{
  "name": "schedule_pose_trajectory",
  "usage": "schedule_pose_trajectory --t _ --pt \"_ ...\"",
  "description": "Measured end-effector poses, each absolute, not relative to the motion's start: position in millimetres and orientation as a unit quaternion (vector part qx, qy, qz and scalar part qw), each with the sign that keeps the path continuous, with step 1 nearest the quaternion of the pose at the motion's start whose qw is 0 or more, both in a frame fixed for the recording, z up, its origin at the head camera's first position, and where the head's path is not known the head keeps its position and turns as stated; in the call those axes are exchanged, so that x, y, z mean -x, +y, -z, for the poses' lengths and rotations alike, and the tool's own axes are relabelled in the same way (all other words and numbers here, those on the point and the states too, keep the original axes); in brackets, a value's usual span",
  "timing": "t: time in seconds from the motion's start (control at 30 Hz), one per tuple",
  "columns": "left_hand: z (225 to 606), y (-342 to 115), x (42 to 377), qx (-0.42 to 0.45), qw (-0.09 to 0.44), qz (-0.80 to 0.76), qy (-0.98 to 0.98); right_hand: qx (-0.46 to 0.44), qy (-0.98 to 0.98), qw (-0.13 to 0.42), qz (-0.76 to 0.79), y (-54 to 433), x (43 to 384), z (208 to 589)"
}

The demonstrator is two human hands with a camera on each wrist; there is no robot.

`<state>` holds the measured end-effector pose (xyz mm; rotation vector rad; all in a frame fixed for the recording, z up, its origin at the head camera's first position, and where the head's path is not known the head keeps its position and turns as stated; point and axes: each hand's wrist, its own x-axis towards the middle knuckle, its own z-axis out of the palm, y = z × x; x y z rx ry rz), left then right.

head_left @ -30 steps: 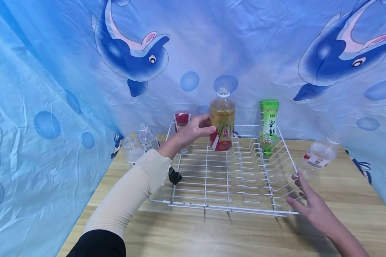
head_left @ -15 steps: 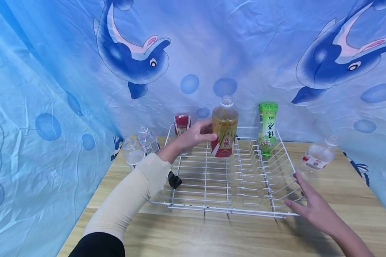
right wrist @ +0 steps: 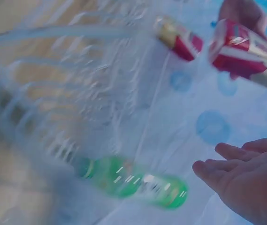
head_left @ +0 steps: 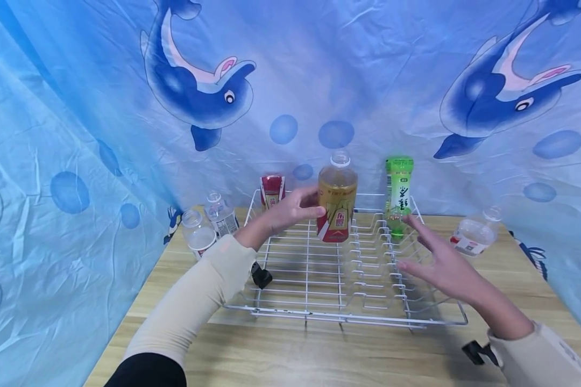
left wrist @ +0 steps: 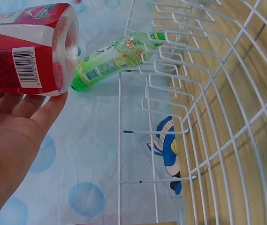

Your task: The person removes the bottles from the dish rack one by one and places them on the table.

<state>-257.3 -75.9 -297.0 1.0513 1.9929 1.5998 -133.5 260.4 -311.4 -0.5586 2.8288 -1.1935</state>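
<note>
My left hand (head_left: 288, 211) grips a gold-and-red plastic drink bottle (head_left: 337, 200) by its side, neck up and uncapped, above a white wire dish rack (head_left: 319, 315). In the left wrist view its red base and barcode show above the fingers. My right hand (head_left: 447, 267) is over the rack's right side, fingers spread and holding nothing; in the right wrist view its palm faces up. Beyond its fingertips a green tea bottle (head_left: 399, 196) stands upside down at the rack's back right. Another red bottle (head_left: 272, 189) stands base up at the back left, partly behind my left hand.
Two clear bottles (head_left: 199, 236) (head_left: 221, 214) stand on the wooden table (head_left: 290, 357) left of the rack. To the right stands another clear bottle (head_left: 475, 234), tilted in view. A blue dolphin-print curtain (head_left: 290, 64) hangs behind and along the left.
My right hand has let go of the rack's right edge and moved up and left over the rack. The held bottle has come slightly lower in view, still in my left hand.
</note>
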Motion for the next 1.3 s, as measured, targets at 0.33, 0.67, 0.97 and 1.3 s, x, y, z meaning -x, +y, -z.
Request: schedule_pose_trajectory --t 0.33,0.67,0.97,1.3 --pt "300.1 -69.3 252.7 -0.386 0.197 -0.571 0.697 0.222 0.835 0.052 0.500 206.1 169.8 281.3" --pt "301.9 -63.9 247.4 -0.409 0.192 -0.565 0.690 0.224 0.778 0.070 0.583 187.0 192.6 279.9" --pt "308.1 -56.9 248.0 -0.431 0.206 -0.567 0.671 0.201 0.792 0.052 0.574 181.7 190.8 278.3" --pt "307.2 -58.8 242.1 -0.422 0.227 -0.564 0.672 0.190 0.805 0.051 0.559 183.1 186.9 277.4"
